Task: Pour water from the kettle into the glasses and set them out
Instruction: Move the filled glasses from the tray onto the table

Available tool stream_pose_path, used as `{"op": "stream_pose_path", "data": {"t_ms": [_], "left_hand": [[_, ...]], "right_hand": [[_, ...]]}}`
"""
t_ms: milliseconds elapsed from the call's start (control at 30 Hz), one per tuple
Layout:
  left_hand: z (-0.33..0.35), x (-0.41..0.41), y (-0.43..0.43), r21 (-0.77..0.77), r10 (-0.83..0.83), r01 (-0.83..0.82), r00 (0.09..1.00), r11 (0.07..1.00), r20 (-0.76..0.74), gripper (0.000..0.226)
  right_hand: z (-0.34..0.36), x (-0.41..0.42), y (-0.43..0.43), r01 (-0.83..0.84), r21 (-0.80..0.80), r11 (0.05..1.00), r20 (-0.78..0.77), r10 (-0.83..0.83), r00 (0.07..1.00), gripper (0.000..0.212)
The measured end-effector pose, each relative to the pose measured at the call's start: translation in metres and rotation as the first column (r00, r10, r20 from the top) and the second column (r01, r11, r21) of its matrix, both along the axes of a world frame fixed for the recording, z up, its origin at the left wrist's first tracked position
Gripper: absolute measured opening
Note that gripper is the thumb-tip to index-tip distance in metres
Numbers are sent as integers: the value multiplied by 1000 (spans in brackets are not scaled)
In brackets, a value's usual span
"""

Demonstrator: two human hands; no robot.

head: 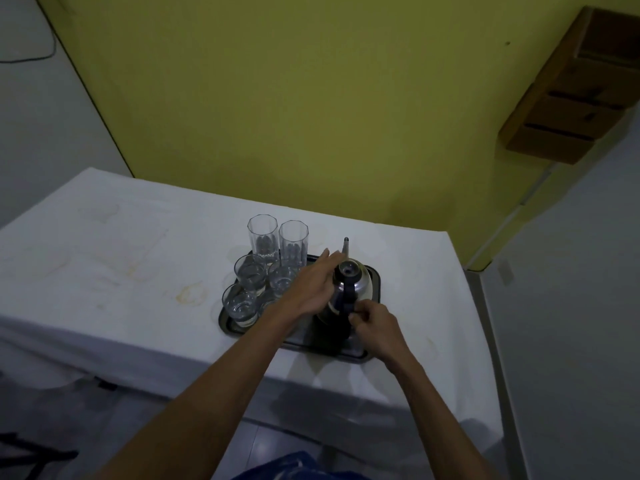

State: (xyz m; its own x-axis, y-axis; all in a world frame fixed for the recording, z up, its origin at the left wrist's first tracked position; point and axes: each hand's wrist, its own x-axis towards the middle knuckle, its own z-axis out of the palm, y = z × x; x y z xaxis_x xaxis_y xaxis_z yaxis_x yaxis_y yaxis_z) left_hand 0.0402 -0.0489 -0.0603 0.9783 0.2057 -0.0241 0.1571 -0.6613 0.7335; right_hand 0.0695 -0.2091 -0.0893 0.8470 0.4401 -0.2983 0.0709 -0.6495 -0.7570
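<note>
A silver kettle (360, 284) with a dark handle and a thin spout stands on the right side of a dark tray (353, 351). My right hand (375, 325) pinches the kettle's handle low down. My left hand (313, 285) lies flat with fingers stretched out, resting against the kettle's left side. On the tray's left side stand several clear glasses: two tall ones (263, 237) at the back and shorter ones (249, 273) in front. One short glass is partly hidden behind my left wrist.
The tray sits near the right front corner of a table under a stained white cloth (121, 244). A yellow wall rises behind it. A wooden shelf unit (575, 95) hangs at the upper right. The table edge drops off close to the tray.
</note>
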Motion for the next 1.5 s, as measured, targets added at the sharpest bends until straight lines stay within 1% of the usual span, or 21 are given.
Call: {"op": "stream_pose_path", "data": {"t_ms": [67,133,200,267,333,367,400,467,533,567,633,733,800,867,967,1000,1133,1333,1433,1500], "left_hand": [[6,-9,8,-25,69,-69,998,997,5,51],[10,-20,20,-43,157,-156,987,987,38,50],[13,-31,30,-88,255,-249,964,964,70,47],[12,-46,39,-106,369,-359,925,927,88,44],[9,-61,48,-77,463,-457,881,886,99,40],[7,-66,52,-68,496,-492,862,868,104,39],[4,-73,56,-70,532,-528,841,847,99,37],[-3,-88,62,-86,617,-612,783,786,79,35],[-12,-102,69,-95,688,-682,723,725,54,33],[-18,-107,73,-94,705,-700,709,708,32,34],[-28,-112,80,-61,691,-693,721,719,-50,45],[-43,-112,91,-6,606,-617,775,787,-178,74],[-49,-109,94,-3,560,-575,798,818,-224,81],[-51,-105,97,-15,522,-537,825,843,-217,76],[-56,-101,103,-31,497,-509,851,860,-173,62],[-58,-101,104,-41,497,-510,851,859,-167,62],[-64,-103,113,-144,474,-497,864,856,-168,77],[-64,-112,136,-199,405,-420,907,885,-111,73],[-58,-125,153,-220,407,-410,911,885,-64,71],[-51,-133,167,-232,425,-421,904,877,-32,69]], "right_hand": [[13,3,-2,-15,-107,994,106,26,994,22],[27,2,2,5,-114,994,195,18,981,19],[39,-2,13,-18,-35,999,224,26,974,17],[45,-9,30,-118,56,991,213,103,972,15],[41,-16,54,-230,87,969,182,212,960,14],[34,-18,65,-279,66,958,183,263,947,17],[26,-20,75,-325,35,945,185,313,931,26],[12,-27,92,-400,-27,916,154,399,904,50],[3,-33,104,-421,-43,906,88,423,902,68],[0,-36,108,-415,-52,908,62,418,906,73],[-9,-38,113,-389,-81,918,65,394,917,77],[-20,-41,121,-363,-117,925,113,375,920,78],[-24,-43,126,-344,-148,927,139,364,921,78],[-29,-44,130,-317,-179,931,197,349,916,79],[-32,-48,134,-288,-231,929,254,343,904,80],[-33,-50,135,-271,-253,928,270,337,902,80],[-34,-55,138,-216,-304,928,327,314,891,77],[-24,-57,147,-186,-301,935,320,283,904,73],[-14,-61,162,-197,-296,935,343,297,891,79],[-4,-64,175,-218,-302,928,350,321,880,78]]}}
